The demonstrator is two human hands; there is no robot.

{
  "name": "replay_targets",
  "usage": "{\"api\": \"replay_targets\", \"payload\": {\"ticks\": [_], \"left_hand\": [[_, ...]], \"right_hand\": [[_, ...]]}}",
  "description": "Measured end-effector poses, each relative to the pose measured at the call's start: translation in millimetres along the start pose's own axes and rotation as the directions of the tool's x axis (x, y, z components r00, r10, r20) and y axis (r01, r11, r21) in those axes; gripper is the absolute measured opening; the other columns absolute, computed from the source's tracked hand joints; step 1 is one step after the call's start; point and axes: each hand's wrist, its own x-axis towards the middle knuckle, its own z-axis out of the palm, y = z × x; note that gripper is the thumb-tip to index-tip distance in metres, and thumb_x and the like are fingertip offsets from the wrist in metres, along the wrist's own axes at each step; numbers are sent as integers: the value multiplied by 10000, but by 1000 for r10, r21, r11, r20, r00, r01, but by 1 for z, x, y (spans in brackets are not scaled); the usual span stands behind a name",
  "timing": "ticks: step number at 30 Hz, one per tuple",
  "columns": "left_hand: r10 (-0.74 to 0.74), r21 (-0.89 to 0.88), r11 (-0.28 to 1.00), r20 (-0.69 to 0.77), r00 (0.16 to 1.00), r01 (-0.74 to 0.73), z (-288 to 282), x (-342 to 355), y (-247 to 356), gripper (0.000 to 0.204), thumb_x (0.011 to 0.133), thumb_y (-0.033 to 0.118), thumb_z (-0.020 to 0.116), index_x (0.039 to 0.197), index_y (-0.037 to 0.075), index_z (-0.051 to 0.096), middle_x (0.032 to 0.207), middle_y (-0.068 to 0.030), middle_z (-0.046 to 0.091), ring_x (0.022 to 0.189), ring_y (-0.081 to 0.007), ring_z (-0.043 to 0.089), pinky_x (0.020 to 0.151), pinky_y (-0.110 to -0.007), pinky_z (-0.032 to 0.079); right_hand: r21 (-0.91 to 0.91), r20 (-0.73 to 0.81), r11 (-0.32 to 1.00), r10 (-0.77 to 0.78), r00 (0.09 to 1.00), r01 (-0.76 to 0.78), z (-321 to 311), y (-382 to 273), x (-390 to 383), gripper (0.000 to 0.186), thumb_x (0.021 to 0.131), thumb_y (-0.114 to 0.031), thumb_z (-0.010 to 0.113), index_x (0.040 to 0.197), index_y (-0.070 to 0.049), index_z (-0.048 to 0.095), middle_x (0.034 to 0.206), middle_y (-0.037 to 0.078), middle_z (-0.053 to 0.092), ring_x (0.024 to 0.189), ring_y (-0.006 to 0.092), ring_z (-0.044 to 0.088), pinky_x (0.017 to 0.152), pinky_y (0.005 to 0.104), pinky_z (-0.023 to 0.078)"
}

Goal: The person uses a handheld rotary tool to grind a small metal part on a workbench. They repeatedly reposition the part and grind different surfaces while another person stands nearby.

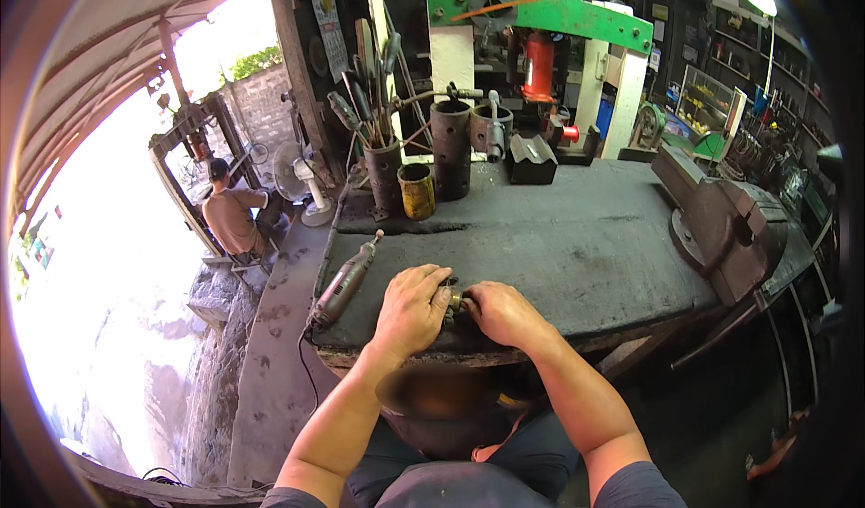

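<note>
Both my hands meet over the near edge of a dark workbench (559,265). Between them is a small metal part (456,301), partly brassy and partly dark; its kind cannot be made out. My left hand (412,310) is closed round its left side, with the thumb against it and the back of the hand up. From the other side, the bent fingers of my right hand (505,312) pinch the same part. A corded rotary tool (345,285) lies on the bench left of my left hand, its small tip pointing away from me.
Metal cylinders (450,148) holding tools and a yellow can (416,192) stand at the back. A bench vise (721,224) sits at the right end. Behind the bench rises a green-and-white press (541,22). A person (236,213) sits far left near a fan (302,179).
</note>
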Motion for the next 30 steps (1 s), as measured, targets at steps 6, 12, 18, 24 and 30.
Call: {"api": "replay_targets", "payload": {"ticks": [6, 12, 18, 24, 30], "left_hand": [[12, -5, 1000, 33, 999, -12, -10, -14, 5, 415, 1128, 224, 733, 1495, 36, 774, 1550, -215, 742, 1476, -452, 668, 1314, -553, 483], [3, -17, 1000, 62, 998, -2, -23, -34, 12, 504, 1084, 274, 820, 1538, 68, 741, 1634, -216, 687, 1538, -461, 625, 1333, -572, 465], [34, -142, 990, 174, 984, -9, -35, -20, 8, 592, 913, 227, 947, 1456, 71, 770, 1597, -211, 723, 1549, -465, 620, 1344, -585, 472], [285, -162, 959, 523, 803, -234, -72, 37, -12, 641, 823, 113, 871, 1456, 84, 772, 1625, -155, 743, 1635, -470, 573, 1419, -582, 409], [-254, -196, 909, 439, 862, 367, -59, 31, 13, 620, 911, 240, 951, 1479, 60, 781, 1520, -162, 769, 1435, -362, 722, 1250, -490, 554]], "right_hand": [[-180, 46, 984, 7, 999, 2, -12, 4, -20, 193, 1102, -215, 784, 1074, -32, 836, 1090, 205, 828, 1120, 474, 779, 952, 577, 603], [-25, -253, 993, 105, 962, -115, -31, 0, -100, 133, 1067, -163, 826, 1060, -30, 823, 1059, 191, 821, 1058, 446, 783, 936, 531, 605], [192, -209, 935, 337, 918, -299, -6, 8, -191, 136, 1048, -115, 839, 1110, 6, 839, 1046, 203, 835, 982, 436, 812, 881, 492, 640], [214, 79, 861, 456, 887, -462, 57, 27, -268, 209, 1077, -209, 803, 1130, -15, 861, 1131, 210, 864, 1088, 441, 831, 973, 511, 653], [214, 86, 809, 542, 836, -547, 99, 42, -306, 195, 1055, -224, 807, 1114, -53, 879, 1120, 169, 876, 1071, 408, 840, 974, 511, 661]]}}
